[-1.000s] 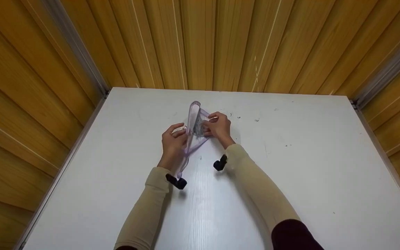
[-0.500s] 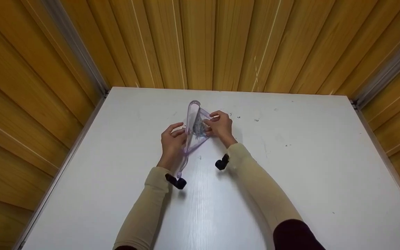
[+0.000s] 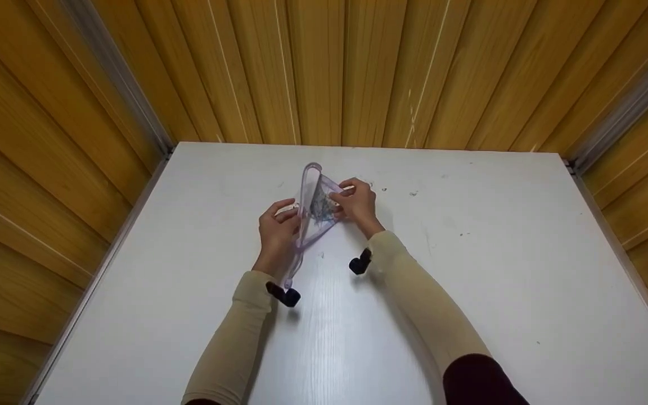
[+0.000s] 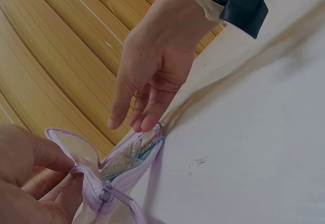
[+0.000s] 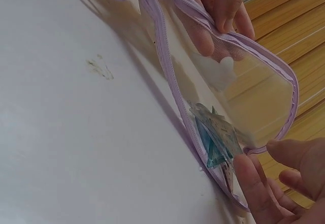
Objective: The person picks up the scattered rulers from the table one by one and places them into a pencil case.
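An unzipped see-through zipper pouch (image 3: 309,225) with lavender trim stands on the white table. My left hand (image 3: 279,228) pinches its trim near the zipper-pull end, some fingers showing through the mesh in the right wrist view. Inside lie clear and teal flat pieces (image 5: 216,137), some triangular like set squares; part of them is hidden. My right hand (image 3: 356,203) is at the pouch's other end, its fingertips touching the corner and its thumb apart from the fingers in the left wrist view. The zipper pull (image 4: 109,191) hangs with a cord below the left hand.
The white table (image 3: 470,281) bears a few small dark marks (image 3: 413,193). Wood-patterned panels (image 3: 324,73) rise behind it and at both sides, with metal posts (image 3: 121,79) at the corners. A small black camera (image 3: 289,296) sits on each wrist.
My right hand has shifted slightly right, and the pouch mouth stands a little wider. My left hand keeps its hold on the trim with almost no movement.
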The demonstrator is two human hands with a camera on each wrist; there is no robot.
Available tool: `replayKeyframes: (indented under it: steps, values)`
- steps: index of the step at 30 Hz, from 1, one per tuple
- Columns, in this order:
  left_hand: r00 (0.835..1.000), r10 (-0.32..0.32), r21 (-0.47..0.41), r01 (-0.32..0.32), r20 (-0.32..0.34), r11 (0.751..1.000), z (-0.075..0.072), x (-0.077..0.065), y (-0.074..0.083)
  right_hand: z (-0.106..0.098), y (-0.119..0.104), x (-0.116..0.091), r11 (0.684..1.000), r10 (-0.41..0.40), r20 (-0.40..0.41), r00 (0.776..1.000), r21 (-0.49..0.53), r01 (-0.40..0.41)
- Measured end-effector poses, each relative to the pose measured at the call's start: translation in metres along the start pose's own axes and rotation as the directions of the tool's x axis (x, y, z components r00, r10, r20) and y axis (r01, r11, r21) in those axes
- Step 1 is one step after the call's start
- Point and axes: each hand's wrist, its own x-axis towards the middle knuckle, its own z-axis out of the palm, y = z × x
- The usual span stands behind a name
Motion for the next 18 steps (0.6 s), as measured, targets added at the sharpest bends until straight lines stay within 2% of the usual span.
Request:
replayKeyframes:
  steps: [10,18]
  values:
    - [1.000,-0.012,0.001,0.012,-0.004,1.000,0.000,-0.001,0.001,-0.006,0.001,0.002,1.000,0.017,0.028,0.999,-0.018,-0.016]
    - [1.000,-0.029,0.012,0.028,0.003,1.000,-0.001,-0.002,0.003,-0.018,-0.001,0.004,1.000,-0.007,0.046,0.999,-0.004,0.007]
